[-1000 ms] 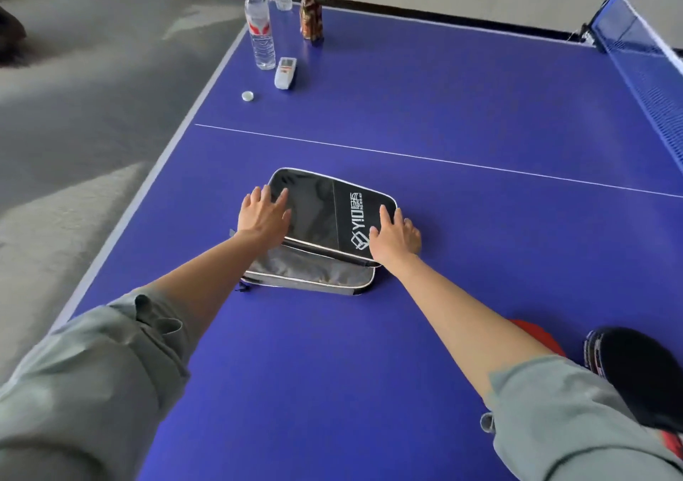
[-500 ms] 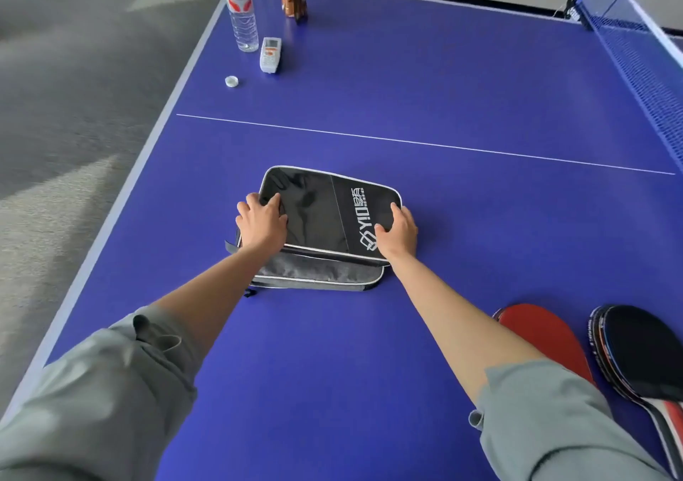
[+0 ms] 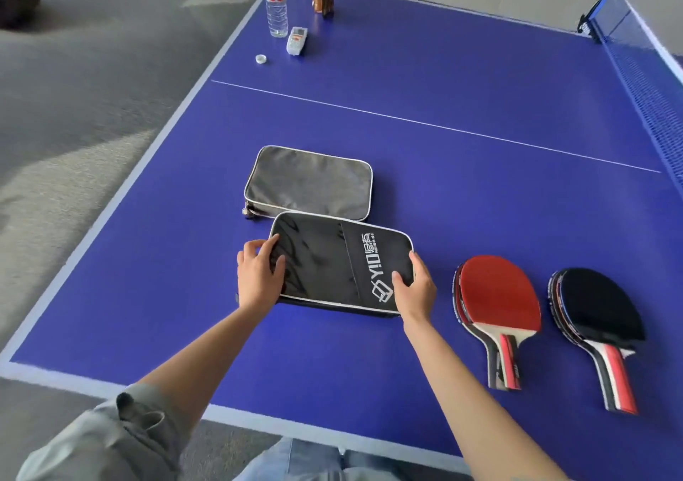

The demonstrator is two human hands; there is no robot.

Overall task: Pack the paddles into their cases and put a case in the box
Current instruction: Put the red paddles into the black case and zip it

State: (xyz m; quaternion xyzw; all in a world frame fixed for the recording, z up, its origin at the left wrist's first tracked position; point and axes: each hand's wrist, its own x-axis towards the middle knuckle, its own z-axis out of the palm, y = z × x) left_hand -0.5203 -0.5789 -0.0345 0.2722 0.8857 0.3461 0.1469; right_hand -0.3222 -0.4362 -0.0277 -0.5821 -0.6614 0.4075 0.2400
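two hands gripping black case, now pulled off grey case, fingers curled on its ends

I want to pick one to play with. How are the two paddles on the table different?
The red paddle shows a red face; the black paddle shows a black one. The red paddle lies nearer the black case, the black paddle farther right. Both lie flat on the table, handles toward the person, untouched, and each looks like a stack of paddles.
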